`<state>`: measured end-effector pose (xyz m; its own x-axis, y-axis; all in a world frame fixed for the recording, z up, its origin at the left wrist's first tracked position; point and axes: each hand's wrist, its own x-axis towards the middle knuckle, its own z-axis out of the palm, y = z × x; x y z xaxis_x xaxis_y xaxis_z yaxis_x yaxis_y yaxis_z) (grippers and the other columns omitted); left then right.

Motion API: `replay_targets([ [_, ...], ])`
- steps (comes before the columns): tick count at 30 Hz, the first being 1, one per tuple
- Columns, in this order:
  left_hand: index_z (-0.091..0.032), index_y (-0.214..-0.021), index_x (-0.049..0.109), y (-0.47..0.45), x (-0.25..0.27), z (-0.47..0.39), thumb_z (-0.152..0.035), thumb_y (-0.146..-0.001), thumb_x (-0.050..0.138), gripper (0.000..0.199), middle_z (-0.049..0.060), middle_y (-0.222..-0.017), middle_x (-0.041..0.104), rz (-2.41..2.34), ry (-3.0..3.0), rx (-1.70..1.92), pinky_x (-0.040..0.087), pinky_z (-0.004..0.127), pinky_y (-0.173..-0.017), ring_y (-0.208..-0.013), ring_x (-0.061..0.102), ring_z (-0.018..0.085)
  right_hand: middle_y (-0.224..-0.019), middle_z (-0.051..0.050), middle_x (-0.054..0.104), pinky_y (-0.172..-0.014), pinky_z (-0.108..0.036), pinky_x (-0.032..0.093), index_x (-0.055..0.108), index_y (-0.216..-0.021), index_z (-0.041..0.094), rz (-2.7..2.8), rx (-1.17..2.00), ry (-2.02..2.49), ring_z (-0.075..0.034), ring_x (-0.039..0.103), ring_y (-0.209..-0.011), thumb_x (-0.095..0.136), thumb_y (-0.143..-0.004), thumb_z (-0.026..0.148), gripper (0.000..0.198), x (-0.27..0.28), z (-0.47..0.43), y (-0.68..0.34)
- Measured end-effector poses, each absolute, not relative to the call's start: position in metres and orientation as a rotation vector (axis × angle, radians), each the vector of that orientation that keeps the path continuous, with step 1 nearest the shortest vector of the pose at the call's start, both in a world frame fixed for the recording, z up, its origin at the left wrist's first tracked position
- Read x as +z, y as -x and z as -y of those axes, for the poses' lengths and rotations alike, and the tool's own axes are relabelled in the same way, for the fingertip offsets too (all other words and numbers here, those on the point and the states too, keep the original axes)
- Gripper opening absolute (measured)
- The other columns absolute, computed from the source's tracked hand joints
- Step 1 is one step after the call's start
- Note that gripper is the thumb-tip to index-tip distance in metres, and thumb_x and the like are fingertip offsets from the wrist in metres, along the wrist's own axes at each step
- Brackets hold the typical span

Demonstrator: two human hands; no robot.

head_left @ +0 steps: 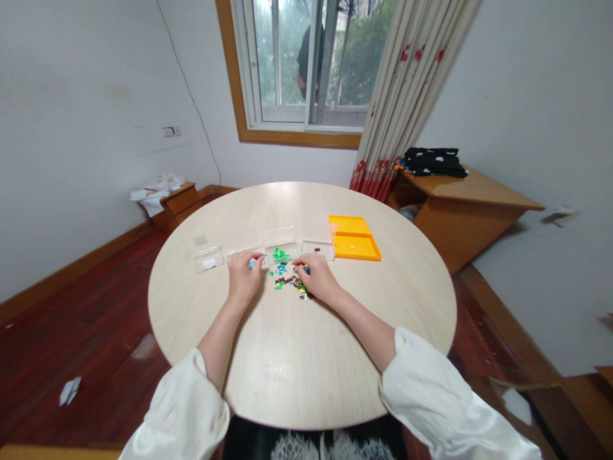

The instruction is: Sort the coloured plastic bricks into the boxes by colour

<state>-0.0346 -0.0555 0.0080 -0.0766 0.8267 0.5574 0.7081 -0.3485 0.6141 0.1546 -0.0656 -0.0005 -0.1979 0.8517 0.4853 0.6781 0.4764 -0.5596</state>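
Note:
My left hand (246,278) is closed in a pinch, with a small blue toy brick (265,255) at its fingertips. It is over a clear plastic box (230,252), where more blue pieces (251,263) show past the fingers. My right hand (317,276) is curled over the right side of a loose pile of small bricks (287,281), brown, green, blue and yellow. Its fingertips are too small to show what they hold. Between the hands, a clear box (280,233) holds green bricks (280,255). Another clear box (327,252) has a brown brick (317,250) in it.
An open yellow case (357,247) lies at the right of the round table (306,370). A small clear box (209,260) with a white label stands at the left. Beyond are a wooden desk (472,188), a curtain (397,89) and a window, with a person (309,61) outside.

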Motion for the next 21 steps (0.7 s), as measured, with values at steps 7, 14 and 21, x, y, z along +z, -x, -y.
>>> replay_targets([
  [7,-0.020,-0.073,0.065,0.043,0.009,0.053,-0.025,-0.077,0.051,0.015,0.007,-0.086,0.069,-2.140,-1.857,1.266,0.032,0.042,-0.083,-0.093,0.053,0.027,-0.101,-0.008,0.065,-0.083,-0.037,0.033,0.069,-0.091,0.018,2.149,0.280,1.255,-0.020,0.053,-0.099,0.054,-0.084,0.014,0.017,-0.002,0.071,-0.152],
  [14,-0.020,-0.079,0.066,0.044,0.009,0.053,-0.025,-0.077,0.050,0.017,0.007,-0.091,0.070,-2.209,-1.837,1.189,0.029,0.045,-0.086,-0.096,0.052,0.029,-0.106,-0.007,0.066,-0.087,-0.039,0.030,0.068,-0.097,0.019,2.283,0.324,1.191,-0.020,0.053,-0.104,0.051,-0.089,0.020,0.019,0.001,0.075,-0.150],
  [21,-0.020,-0.083,0.068,0.044,0.011,0.052,-0.025,-0.077,0.048,0.021,0.008,-0.093,0.070,-2.240,-1.833,1.121,0.029,0.045,-0.086,-0.097,0.052,0.029,-0.111,-0.008,0.064,-0.090,-0.039,0.030,0.067,-0.100,0.019,2.322,0.320,1.186,-0.020,0.051,-0.107,0.050,-0.090,0.024,0.020,0.000,0.075,-0.150],
])
